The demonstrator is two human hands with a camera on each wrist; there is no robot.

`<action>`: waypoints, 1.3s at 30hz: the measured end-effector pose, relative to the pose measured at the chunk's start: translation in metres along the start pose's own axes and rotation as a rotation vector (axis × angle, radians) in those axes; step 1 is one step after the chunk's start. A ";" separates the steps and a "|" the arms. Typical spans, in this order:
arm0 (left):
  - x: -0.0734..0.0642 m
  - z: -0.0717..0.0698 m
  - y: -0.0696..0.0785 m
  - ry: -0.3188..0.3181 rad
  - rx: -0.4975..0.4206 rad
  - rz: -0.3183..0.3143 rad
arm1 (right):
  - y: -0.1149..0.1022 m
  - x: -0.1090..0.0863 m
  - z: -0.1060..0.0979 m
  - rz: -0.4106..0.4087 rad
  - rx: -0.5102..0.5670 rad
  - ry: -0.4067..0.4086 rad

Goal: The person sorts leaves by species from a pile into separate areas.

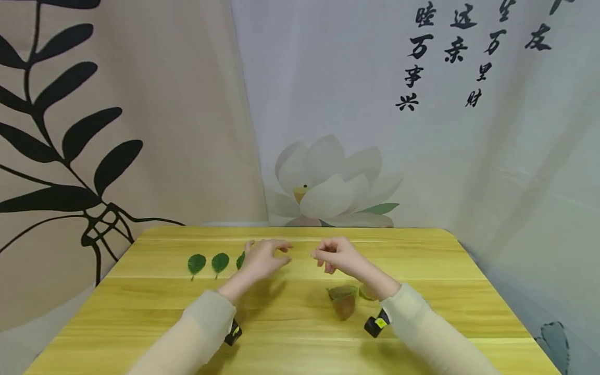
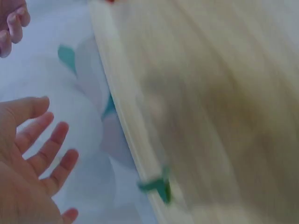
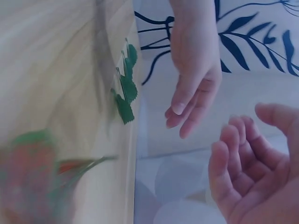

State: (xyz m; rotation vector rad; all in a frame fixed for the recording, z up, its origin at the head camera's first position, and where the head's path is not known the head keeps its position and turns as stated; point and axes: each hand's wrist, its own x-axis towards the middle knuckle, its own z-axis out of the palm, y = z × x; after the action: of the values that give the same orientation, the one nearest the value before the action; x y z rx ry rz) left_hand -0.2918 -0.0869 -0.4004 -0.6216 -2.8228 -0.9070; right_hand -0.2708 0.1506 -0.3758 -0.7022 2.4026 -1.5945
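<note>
My left hand [image 1: 262, 259] hovers over the far part of the table, its fingers apart and loosely bent. Nothing lies between them. In the left wrist view, the same hand [image 2: 37, 163] shows its spread fingers. A row of green leaves [image 1: 220, 263] lies to its left, and the hand partly covers the rightmost one [image 1: 240, 260]. To the right, my right hand [image 1: 341, 256] hangs in the air with loosely curled fingers. Its thumb stands apart from the fingers in the right wrist view, and the hand [image 3: 261, 172] holds nothing. Nearer than this hand lie overlapping brown-green leaves [image 1: 344, 306].
The wooden table [image 1: 290, 338] has its far edge close to a printed cloth backdrop [image 1: 187, 130]. Another yellowish-green leaf [image 1: 367, 293] lies partly hidden by the right forearm. Black wrist cameras [image 1: 375, 325] hang below both sleeves.
</note>
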 end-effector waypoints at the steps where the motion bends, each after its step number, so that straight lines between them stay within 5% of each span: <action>1: 0.000 0.006 0.006 -0.024 -0.008 0.037 | 0.004 -0.010 -0.004 0.004 0.009 -0.006; 8: -0.002 0.044 0.035 -0.178 -0.018 0.236 | 0.031 -0.070 -0.012 0.016 -0.106 -0.011; 15: 0.004 0.069 0.063 -0.241 0.043 0.362 | 0.048 -0.091 -0.006 0.027 -0.213 -0.027; 24: 0.011 0.095 0.073 -0.301 0.115 0.366 | 0.057 -0.097 -0.006 0.061 -0.314 -0.027; 39: 0.010 0.095 0.060 -0.370 0.247 0.381 | 0.074 -0.096 -0.006 0.099 -0.321 -0.038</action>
State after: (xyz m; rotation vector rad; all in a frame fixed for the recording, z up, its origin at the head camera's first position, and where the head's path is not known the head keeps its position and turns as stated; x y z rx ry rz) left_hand -0.2744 0.0156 -0.4437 -1.3448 -2.8890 -0.4023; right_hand -0.2108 0.2241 -0.4505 -0.6442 2.6485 -1.1611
